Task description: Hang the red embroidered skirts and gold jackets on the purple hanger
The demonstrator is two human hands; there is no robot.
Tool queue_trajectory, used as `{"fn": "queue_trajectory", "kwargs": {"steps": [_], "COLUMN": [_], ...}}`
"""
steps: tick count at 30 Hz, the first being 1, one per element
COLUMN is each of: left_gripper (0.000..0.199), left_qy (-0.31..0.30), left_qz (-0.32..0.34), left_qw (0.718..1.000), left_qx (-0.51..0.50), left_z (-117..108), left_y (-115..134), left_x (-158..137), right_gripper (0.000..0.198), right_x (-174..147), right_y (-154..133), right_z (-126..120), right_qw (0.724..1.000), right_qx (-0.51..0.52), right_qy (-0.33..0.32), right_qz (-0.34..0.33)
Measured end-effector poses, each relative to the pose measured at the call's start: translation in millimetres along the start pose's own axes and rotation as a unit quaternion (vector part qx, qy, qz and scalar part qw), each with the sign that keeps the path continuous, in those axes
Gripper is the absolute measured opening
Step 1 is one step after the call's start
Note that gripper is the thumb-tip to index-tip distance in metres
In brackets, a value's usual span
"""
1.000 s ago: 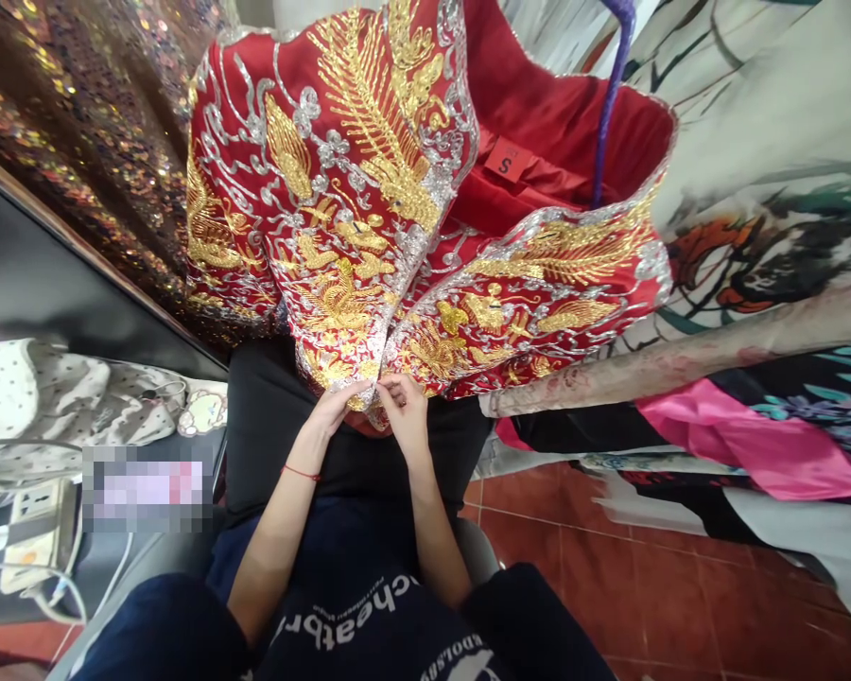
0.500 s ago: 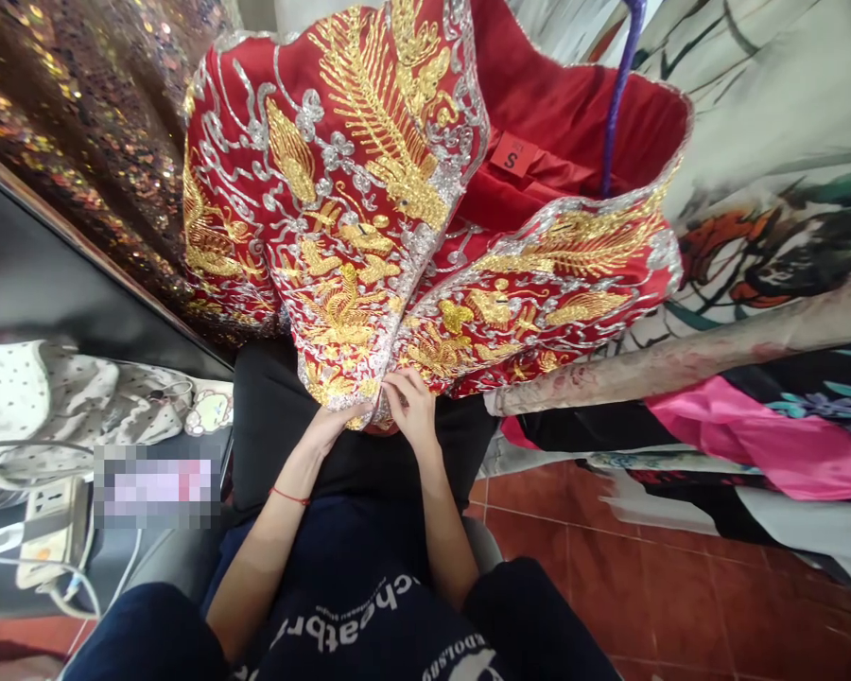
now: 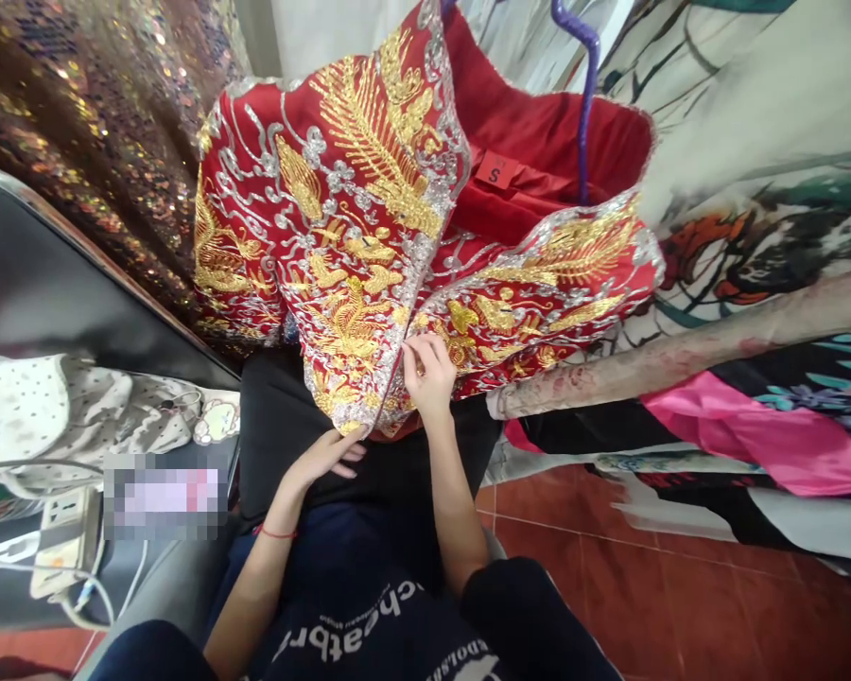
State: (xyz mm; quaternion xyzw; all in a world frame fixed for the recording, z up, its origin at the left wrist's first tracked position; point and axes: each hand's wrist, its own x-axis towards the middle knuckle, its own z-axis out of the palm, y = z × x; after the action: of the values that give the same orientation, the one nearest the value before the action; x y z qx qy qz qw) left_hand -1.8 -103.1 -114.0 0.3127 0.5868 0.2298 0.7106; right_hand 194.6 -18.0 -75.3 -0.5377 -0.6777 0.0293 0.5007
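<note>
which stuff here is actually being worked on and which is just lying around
In hand:
red embroidered jacket, its front edge pinched by the right hand
left hand at its bottom hem
purple hanger carrying it

Lying about:
power strip
spotted cloth
pink fabric
sequinned fabric

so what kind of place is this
Probably a costume or dress shop's workroom: a red embroidered garment with a size tag hangs on a purple hanger, beside a sequinned fabric and printed robes.
</note>
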Motion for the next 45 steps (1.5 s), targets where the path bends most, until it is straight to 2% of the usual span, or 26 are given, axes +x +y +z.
{"fn": "queue_trajectory", "kwargs": {"steps": [2,3,5,8,10,12,15,19,23,29,34,39,42,45], "left_gripper": [0.054,0.05,0.039,0.018,0.01,0.011,0.015,0.019,0.026,0.03,0.031,0.029,0.03,0.038], "left_qy": [0.05,0.067,0.08,0.129,0.157,0.154,0.147,0.167,0.184,0.193,0.191,0.198,0.202,0.189], "left_qz": [0.008,0.033,0.131,0.272,0.316,0.344,0.388,0.422,0.43,0.433,0.421,0.406,0.377,0.353], "left_qw": [0.986,0.966,0.915,0.838,0.797,0.777,0.776,0.782,0.791,0.802,0.81,0.815,0.817,0.828], "left_qx": [0.157,0.246,0.374,0.455,0.49,0.504,0.475,0.428,0.395,0.364,0.36,0.361,0.386,0.394], "left_z": [-6.5,-7.0,-2.1,12.4,20.1,24.0,26.1,30.0,33.0,30.6,30.6,34.6,35.1,33.9], "left_y": [11.6,20.9,44.0,77.2,89.7,92.4,85.1,72.4,64.7,61.8,62.1,65.8,72.7,76.6], "left_x": [-9.4,-12.3,-13.4,-4.3,5.0,13.7,22.2,25.9,27.1,27.9,28.5,32.0,33.5,33.4], "right_gripper": [0.023,0.021,0.019,0.019,0.02,0.023,0.026,0.026,0.026,0.025,0.027,0.026,0.021,0.021], "right_x": [-3.4,-7.2,-16.6,-29.9,-35.3,-36.6,-31.5,-9.6,31.3,95.0,129.6,146.5,146.4,142.8], "right_y": [-1.0,-2.0,-5.4,-11.9,-14.5,-14.5,-12.3,-15.7,-29.9,-55.9,-62.6,-56.4,-50.1,-41.7], "right_z": [-2.4,-2.9,-2.6,0.2,1.6,1.7,-0.4,-7.6,-20.1,-38.7,-44.9,-41.0,-41.2,-46.1], "right_qw": [0.998,0.995,0.986,0.973,0.962,0.952,0.942,0.946,0.944,0.913,0.908,0.882,0.868,0.869], "right_qx": [-0.021,-0.032,-0.059,-0.114,-0.144,-0.165,-0.198,-0.194,-0.174,-0.194,-0.235,-0.255,-0.276,-0.282], "right_qy": [-0.001,0.001,-0.005,-0.033,-0.045,-0.038,-0.003,0.081,0.153,0.247,0.266,0.291,0.281,0.255], "right_qz": [-0.067,-0.1,-0.154,-0.199,-0.226,-0.254,-0.273,-0.245,-0.236,-0.259,-0.221,-0.268,-0.304,-0.318]}}
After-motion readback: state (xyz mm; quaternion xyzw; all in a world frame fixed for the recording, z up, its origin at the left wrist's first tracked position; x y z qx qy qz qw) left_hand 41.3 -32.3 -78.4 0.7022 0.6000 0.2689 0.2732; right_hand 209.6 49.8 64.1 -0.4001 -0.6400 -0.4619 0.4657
